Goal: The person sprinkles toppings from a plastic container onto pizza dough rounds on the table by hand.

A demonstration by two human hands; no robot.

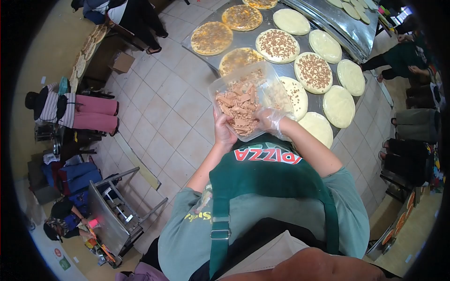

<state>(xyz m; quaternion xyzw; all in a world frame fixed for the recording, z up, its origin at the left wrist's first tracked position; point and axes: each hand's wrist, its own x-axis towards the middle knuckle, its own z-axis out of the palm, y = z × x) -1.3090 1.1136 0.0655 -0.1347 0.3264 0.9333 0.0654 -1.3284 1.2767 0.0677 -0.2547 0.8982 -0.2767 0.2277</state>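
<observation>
A clear plastic container (268,75) full of brown, crumbly chunks (239,105) is tilted in front of my apron. My left hand (225,130) is bare and closed round its near left side, holding it up. Inside the near right part of the container, my right hand (272,121) wears a clear glove; its fingers curl at the chunks, partly hidden. Just beyond lies a round dough base (293,96) with some brown bits on it, partly covered by the container. A plain dough base (316,130) sits next to my right forearm.
A metal table (201,54) holds several dough rounds: some plain, some with brown bits like this one (313,72), some with orange sauce (212,38). A metal trolley (110,220) stands lower left. People (79,110) stand or sit along both sides.
</observation>
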